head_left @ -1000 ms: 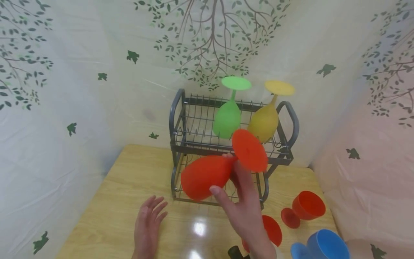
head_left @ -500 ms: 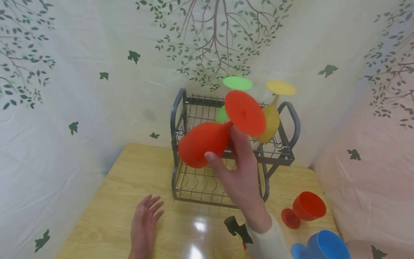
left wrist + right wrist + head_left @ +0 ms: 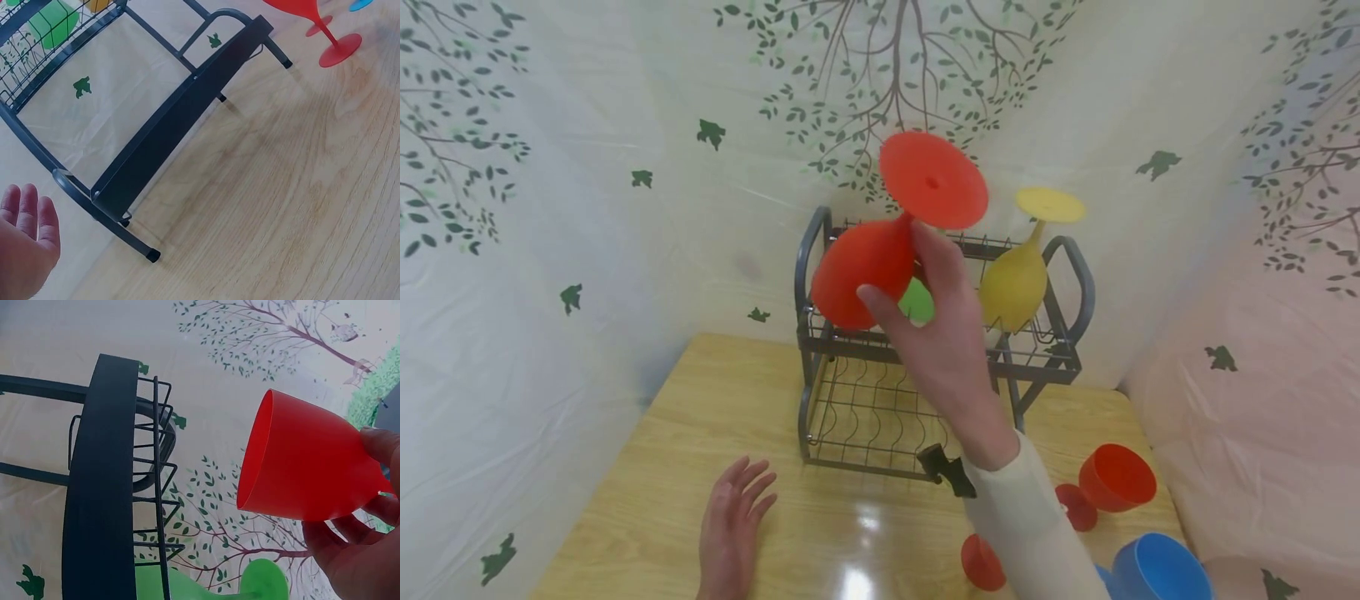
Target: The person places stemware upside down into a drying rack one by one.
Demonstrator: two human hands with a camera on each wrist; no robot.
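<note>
My right hand (image 3: 936,333) grips a red plastic goblet (image 3: 865,271) near its stem, tilted with the foot up and the mouth facing down to the left. It hangs in front of the upper tier of a dark two-tier dish rack (image 3: 850,337). The right wrist view has the goblet's bowl (image 3: 306,462) apart from the rack's edge, fingers and thumb around its base. Upside down on that tier stand a green goblet (image 3: 917,302), mostly hidden behind my hand, and a yellow goblet (image 3: 1015,283). Low over the table at the left, my left hand (image 3: 733,525) holds nothing, fingers loosely bent.
At the right on the wooden table (image 3: 677,433) are a red goblet (image 3: 1116,479) and a blue goblet (image 3: 1161,571). Another red goblet (image 3: 981,562) is partly hidden by my right sleeve (image 3: 1030,517). A leaf-patterned sheet (image 3: 625,250) hangs behind and at the sides.
My right hand has lifted the red goblet up and slightly left, from in front of the lower tier to the upper tier. My left hand has shifted slightly left.
</note>
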